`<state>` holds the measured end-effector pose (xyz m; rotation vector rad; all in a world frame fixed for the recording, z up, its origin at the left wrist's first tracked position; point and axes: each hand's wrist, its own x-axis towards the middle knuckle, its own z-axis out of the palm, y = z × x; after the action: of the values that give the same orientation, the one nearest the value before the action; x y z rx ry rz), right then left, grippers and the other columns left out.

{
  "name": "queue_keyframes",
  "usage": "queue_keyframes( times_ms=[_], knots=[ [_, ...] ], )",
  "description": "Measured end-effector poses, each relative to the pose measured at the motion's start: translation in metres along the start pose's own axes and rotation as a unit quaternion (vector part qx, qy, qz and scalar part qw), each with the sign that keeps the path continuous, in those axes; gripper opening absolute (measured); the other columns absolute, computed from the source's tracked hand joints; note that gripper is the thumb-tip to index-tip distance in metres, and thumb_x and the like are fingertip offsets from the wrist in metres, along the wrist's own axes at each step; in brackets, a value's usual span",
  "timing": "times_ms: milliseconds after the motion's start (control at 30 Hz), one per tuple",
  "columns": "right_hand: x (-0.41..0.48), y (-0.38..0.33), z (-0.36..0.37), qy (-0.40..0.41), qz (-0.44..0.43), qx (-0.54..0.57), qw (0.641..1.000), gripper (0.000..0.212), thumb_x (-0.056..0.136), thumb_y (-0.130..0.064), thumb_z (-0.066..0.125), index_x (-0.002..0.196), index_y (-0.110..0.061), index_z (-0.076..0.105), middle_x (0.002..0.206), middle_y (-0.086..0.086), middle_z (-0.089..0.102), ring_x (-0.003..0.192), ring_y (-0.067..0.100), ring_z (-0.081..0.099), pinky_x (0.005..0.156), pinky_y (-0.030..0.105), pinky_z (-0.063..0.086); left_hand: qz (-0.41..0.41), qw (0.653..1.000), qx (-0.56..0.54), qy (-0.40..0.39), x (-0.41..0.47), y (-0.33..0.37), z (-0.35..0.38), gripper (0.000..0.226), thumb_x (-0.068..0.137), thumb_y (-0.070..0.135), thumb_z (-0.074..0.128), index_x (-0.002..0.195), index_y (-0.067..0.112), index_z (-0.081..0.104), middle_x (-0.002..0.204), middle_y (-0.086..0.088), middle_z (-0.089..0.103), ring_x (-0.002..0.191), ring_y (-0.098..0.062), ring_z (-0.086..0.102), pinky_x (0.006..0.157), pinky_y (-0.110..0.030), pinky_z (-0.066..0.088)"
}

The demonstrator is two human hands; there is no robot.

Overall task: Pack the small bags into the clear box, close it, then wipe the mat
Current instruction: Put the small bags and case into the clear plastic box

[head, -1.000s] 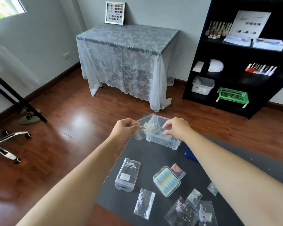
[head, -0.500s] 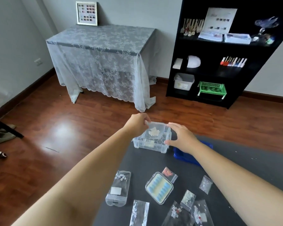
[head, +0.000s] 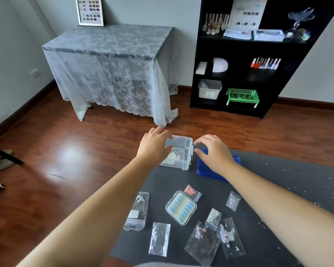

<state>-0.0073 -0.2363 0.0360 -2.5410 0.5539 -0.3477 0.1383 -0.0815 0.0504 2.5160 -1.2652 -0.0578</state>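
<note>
So both hands are on the clear box [head: 178, 155] at the far edge of the dark mat [head: 268, 180]. The left hand [head: 154, 146] is spread loosely over the box's left side with its fingers curled on the lid, and the right hand [head: 213, 151] sits against the right end, fingers bent and half open, thumb near the latch side, not really wrapped around anything. The lid looks down, with a few little bags visible through the plastic. A blue lid or tray [head: 218, 171] lies just right of the box, partly under the right wrist. Nearer the person, well short of the hands, the small bags [head: 159, 238] are scattered on the mat, along with a clear case of blue press-on nails [head: 181, 207] and a bigger zip pouch [head: 137, 211] with a white label, too blurry to read.
</note>
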Motion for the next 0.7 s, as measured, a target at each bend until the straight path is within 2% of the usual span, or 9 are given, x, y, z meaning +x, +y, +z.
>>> queue_keyframes(
  times_ms=[100,200,267,433,600,700],
  knots=[
    [-0.023,0.000,-0.006,-0.003,0.009,0.017,1.000,0.010,0.087,-0.015,0.061,0.094,-0.017,0.067,0.102,-0.003,0.065,0.104,0.017,0.052,0.083,0.031,0.042,0.006,0.999,-0.038,-0.019,-0.032,0.008,0.004,0.021,0.083,0.026,0.061,0.103,0.020,0.061,0.105,-0.001,0.059,0.102,-0.023,0.051,0.082,-0.034,0.040],
    [-0.053,0.004,-0.005,-0.054,0.021,0.020,0.998,0.010,0.086,-0.013,0.060,0.091,-0.016,0.068,0.100,-0.003,0.064,0.105,0.016,0.053,0.088,0.033,0.044,0.004,0.995,-0.035,-0.088,-0.062,0.014,0.018,0.025,0.081,0.028,0.061,0.105,0.021,0.060,0.107,0.000,0.059,0.105,-0.023,0.053,0.084,-0.033,0.043],
    [-0.069,0.009,-0.003,-0.095,0.030,0.012,0.995,0.011,0.086,-0.014,0.060,0.093,-0.018,0.068,0.102,-0.004,0.065,0.107,0.014,0.053,0.089,0.032,0.044,0.004,0.989,-0.032,-0.144,-0.076,0.015,0.029,0.037,0.079,0.037,0.065,0.112,0.022,0.056,0.114,0.000,0.056,0.111,-0.023,0.051,0.088,-0.033,0.043],
    [-0.086,0.011,0.010,-0.201,0.034,-0.025,0.979,0.020,0.088,-0.017,0.057,0.105,-0.022,0.066,0.115,-0.008,0.061,0.112,0.014,0.051,0.093,0.032,0.044,-0.001,0.961,-0.010,-0.276,-0.101,0.019,0.050,0.090,0.059,0.066,0.072,0.135,0.032,0.037,0.134,0.003,0.044,0.125,-0.020,0.040,0.102,-0.040,0.037],
    [-0.086,-0.002,0.038,-0.225,0.059,-0.025,0.972,0.026,0.088,-0.013,0.057,0.113,-0.015,0.065,0.117,0.002,0.060,0.110,0.022,0.055,0.093,0.033,0.044,0.034,0.959,0.031,-0.279,-0.117,0.019,0.063,0.097,0.054,0.061,0.078,0.136,0.040,0.031,0.133,0.004,0.043,0.123,-0.020,0.040,0.098,-0.039,0.037],
    [-0.088,0.000,0.049,-0.229,0.090,-0.011,0.969,0.042,0.086,-0.017,0.064,0.126,-0.024,0.056,0.124,-0.001,0.051,0.112,0.020,0.053,0.094,0.035,0.045,0.036,0.963,0.048,-0.262,-0.122,0.015,0.065,0.098,0.056,0.052,0.081,0.138,0.039,0.027,0.132,0.005,0.043,0.121,-0.021,0.042,0.095,-0.038,0.037]
  ],
)
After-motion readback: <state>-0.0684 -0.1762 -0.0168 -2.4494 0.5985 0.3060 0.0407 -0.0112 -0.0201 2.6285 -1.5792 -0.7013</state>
